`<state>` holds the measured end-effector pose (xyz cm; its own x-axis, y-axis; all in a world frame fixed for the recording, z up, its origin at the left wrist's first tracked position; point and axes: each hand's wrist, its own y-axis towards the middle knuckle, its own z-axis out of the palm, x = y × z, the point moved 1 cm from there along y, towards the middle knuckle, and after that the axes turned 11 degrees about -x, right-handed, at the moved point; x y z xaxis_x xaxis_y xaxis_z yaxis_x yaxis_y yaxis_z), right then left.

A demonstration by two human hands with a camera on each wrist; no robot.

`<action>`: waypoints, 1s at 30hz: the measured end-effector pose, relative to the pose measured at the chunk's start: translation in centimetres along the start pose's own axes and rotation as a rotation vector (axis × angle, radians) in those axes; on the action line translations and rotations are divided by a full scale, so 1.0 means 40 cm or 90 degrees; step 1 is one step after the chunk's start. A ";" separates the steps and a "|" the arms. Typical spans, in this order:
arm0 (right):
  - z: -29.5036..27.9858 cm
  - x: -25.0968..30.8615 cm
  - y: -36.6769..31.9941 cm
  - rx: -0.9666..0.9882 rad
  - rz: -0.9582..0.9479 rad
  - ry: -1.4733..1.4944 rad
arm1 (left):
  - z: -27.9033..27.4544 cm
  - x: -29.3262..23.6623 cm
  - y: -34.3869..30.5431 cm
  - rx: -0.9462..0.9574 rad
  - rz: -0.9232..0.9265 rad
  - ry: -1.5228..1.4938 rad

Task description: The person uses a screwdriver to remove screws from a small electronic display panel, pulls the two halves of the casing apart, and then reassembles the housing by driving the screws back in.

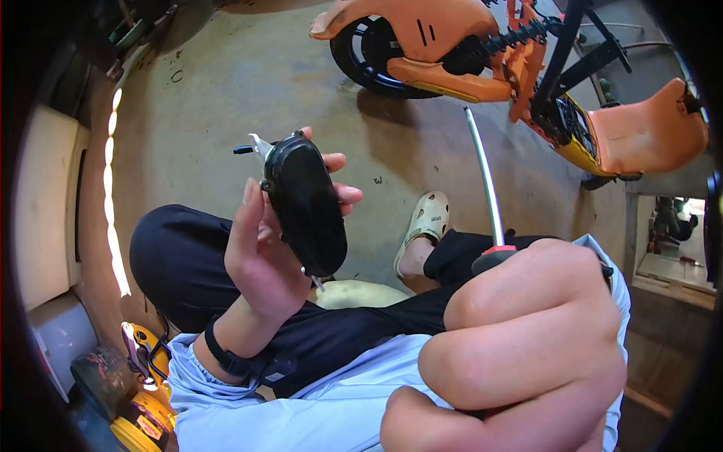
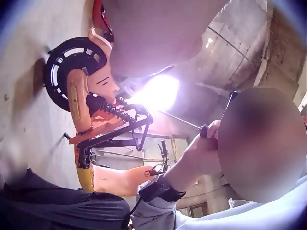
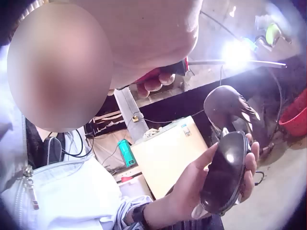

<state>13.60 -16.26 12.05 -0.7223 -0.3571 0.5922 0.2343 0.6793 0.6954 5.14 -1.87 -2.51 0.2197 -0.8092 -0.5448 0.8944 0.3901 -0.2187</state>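
My left hand (image 1: 263, 267) holds up a glossy black oval part (image 1: 307, 207), thumb on one side and fingers on the other. A pale bracket and a short black stub stick out at its upper end. The same part (image 3: 225, 172) shows a shiny rounded face in the right wrist view. Close to the head camera, my right hand (image 1: 520, 354) grips a screwdriver (image 1: 486, 177) by its red and black handle. The long silver shaft points up and away, well apart from the black part. In the left wrist view, my left hand's underside (image 2: 153, 38) blocks the top.
An orange scooter (image 1: 452, 75) with its rear wheel, spring and frame exposed stands ahead on the concrete floor. One shoe (image 1: 428, 218) rests on the floor. Yellow containers (image 1: 143, 422) stand at lower left. A red basin (image 3: 293, 117) and a pale box (image 3: 168, 151) appear in the right wrist view.
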 end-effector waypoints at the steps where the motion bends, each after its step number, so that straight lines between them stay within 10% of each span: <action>1: -0.002 0.013 -0.001 -0.007 0.000 -0.008 | 0.001 0.003 -0.002 0.006 -0.003 -0.011; 15: -0.167 -0.118 -0.114 0.028 0.055 -0.108 | 0.012 -0.006 0.002 0.000 -0.096 -0.139; 19: -0.189 -0.168 -0.164 -0.260 0.249 -0.094 | 0.018 0.000 0.013 -0.037 -0.088 -0.114; 30: -0.227 -0.189 -0.205 -0.430 0.456 0.038 | -0.008 0.017 0.031 -0.071 -0.088 -0.082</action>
<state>23.03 -24.96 5.57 -0.2348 -0.0479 0.9709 0.9394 0.2453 0.2393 6.26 -1.79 -3.40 0.1520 -0.9054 -0.3965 0.8727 0.3112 -0.3761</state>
